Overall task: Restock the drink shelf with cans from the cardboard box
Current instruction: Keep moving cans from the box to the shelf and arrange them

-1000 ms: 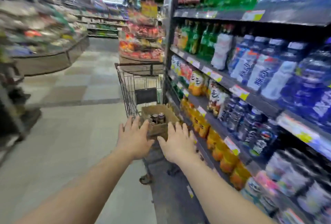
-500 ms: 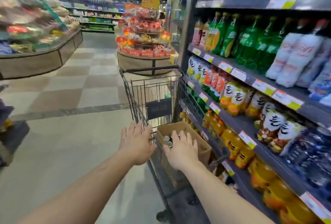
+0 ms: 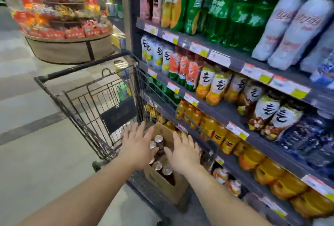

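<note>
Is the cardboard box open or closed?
Open. The cardboard box in the cart has no lid over it, and the round tops of cans show inside.

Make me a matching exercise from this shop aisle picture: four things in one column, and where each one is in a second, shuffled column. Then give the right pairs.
Things:
1. cans
2. cardboard box
3. green bottles
4. left hand

Places:
A. on the upper shelf, to the left of the white-labelled bottles
B. standing in the cardboard box
C. inside the wire cart
D. spread open over the box, across from the right hand

Pairs: 1-B, 2-C, 3-A, 4-D
</note>
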The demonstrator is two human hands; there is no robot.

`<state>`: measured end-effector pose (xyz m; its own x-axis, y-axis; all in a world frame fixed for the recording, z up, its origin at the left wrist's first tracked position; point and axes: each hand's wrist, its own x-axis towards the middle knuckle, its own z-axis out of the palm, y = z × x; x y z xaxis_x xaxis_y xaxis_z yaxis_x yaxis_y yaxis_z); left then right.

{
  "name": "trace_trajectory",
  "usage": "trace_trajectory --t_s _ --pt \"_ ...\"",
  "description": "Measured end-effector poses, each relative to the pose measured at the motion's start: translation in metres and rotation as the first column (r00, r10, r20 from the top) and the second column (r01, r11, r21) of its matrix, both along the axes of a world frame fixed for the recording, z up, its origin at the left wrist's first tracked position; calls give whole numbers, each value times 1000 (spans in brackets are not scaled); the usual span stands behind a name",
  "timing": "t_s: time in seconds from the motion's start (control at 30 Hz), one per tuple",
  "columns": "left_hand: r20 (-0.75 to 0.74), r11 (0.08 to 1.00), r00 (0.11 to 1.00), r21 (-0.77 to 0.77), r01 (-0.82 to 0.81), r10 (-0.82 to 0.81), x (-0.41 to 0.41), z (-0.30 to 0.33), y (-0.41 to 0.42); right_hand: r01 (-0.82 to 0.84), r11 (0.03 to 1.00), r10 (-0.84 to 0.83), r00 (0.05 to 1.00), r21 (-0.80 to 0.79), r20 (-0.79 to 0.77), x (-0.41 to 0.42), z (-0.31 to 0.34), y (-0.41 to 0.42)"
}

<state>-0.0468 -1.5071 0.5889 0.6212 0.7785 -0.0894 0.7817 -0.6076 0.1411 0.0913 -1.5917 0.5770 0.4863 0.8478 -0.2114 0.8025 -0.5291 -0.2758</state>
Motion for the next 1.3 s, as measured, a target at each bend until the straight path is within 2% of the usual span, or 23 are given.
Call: trace_trajectory --t_s 0.2,0.33,0.5,0.83,1.1,1.3 --pt "-22 999 999 -33 41 -42 13 -24 81 43 999 -41 997 16 -72 11 -28 72" --pt "-24 987 989 -77 141 -143 28 -52 110 174 985 -175 981 -16 -86 38 -49 86" --pt "-25 952 961 -145 268 -275 47 -90 146 256 954 -273 957 -159 -98 60 -91 88" --pt "-23 839 865 -257 479 -501 66 -177 192 208 902 -318 913 -379 -255 41 -206 87" --pt "-75 815 844 -318 484 -531 67 -215 188 254 835 -407 882 -488 -238 26 -248 73" --pt "-52 806 850 -352 476 -525 71 -215 186 339 826 -483 837 -450 -257 27 -240 76"
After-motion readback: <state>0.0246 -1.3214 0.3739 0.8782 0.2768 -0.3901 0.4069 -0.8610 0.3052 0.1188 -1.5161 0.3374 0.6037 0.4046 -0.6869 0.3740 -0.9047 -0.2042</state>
